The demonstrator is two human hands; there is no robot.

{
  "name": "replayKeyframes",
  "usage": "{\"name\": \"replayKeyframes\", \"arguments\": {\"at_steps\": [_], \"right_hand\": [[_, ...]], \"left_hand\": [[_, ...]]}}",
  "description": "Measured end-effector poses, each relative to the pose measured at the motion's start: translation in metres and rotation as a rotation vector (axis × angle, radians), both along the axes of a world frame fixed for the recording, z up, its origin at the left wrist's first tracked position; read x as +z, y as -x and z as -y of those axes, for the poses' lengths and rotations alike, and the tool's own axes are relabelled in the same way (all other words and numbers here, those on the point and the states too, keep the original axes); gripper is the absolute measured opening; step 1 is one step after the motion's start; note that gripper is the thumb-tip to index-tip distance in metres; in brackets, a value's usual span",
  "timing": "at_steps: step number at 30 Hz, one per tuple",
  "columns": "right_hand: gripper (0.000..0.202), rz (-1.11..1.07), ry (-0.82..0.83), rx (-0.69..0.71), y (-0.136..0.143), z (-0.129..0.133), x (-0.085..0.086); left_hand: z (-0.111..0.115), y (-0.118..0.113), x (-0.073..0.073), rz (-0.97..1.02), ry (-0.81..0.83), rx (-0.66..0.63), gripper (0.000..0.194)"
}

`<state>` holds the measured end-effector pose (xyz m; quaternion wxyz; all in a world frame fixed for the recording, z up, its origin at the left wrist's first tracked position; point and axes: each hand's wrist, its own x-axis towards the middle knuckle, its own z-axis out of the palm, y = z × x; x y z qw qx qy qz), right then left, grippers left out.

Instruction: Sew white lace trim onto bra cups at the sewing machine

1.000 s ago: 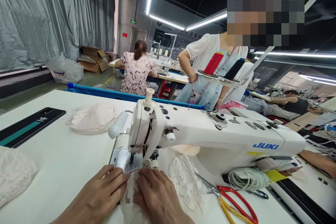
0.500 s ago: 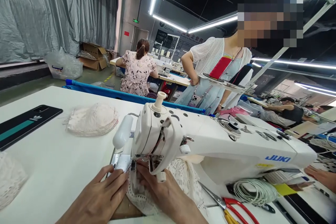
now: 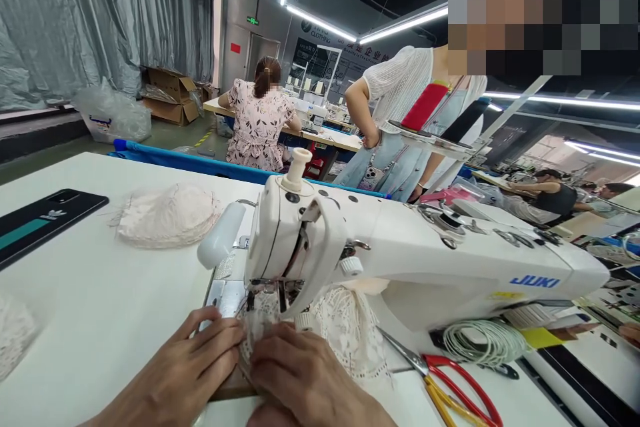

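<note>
White lace fabric point(image 3: 345, 320) lies under the head of a white sewing machine point(image 3: 400, 247), bunched to the right of the needle area. My right hand point(image 3: 305, 367) is closed on the fabric just in front of the presser foot, fingers curled over a sheer strip. To its left, my left hand point(image 3: 195, 360) rests beside the metal needle plate point(image 3: 227, 297), fingers together and their tips pressed on the lace edge. Both thumbs are mostly hidden. The needle itself cannot be made out.
Stacked pale lace cups point(image 3: 167, 217) and a black phone point(image 3: 55, 220) lie left, with more lace point(image 3: 15, 337) at the edge. Red-and-yellow-handled scissors point(image 3: 450, 380) and a coiled pale cord point(image 3: 485, 343) lie right. A person point(image 3: 400, 113) stands behind the machine; another person point(image 3: 263, 117) sits farther back.
My right hand has drawn back from the needle area toward me, its fingers now curled over the fabric. The left hand stays near the lace edge. The view has shifted slightly.
</note>
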<state>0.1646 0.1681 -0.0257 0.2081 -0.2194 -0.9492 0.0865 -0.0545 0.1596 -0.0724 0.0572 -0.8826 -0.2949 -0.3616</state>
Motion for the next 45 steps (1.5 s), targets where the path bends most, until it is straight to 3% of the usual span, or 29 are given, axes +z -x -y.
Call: {"name": "replayKeyframes", "arguments": {"at_steps": [7,19,29,36,45], "right_hand": [[0.008,-0.103,-0.206,0.002,0.008,0.000,-0.006],[0.019,-0.119,-0.290,-0.007,0.009,0.000,-0.012],[0.042,-0.063,-0.283,-0.023,0.007,-0.001,-0.018],[0.065,-0.165,-0.226,-0.257,0.007,-0.004,-0.010],[0.077,-0.162,-0.343,-0.285,0.012,-0.018,-0.022]], "left_hand": [[-0.002,-0.002,0.007,-0.006,0.017,0.002,0.036],[0.001,-0.004,0.001,0.027,-0.033,0.017,0.039],[-0.001,-0.005,-0.006,-0.063,-0.080,0.052,0.024],[-0.007,-0.006,-0.001,-0.024,-0.054,0.050,0.029],[-0.025,-0.003,0.009,-0.050,-0.116,0.090,0.023]]}}
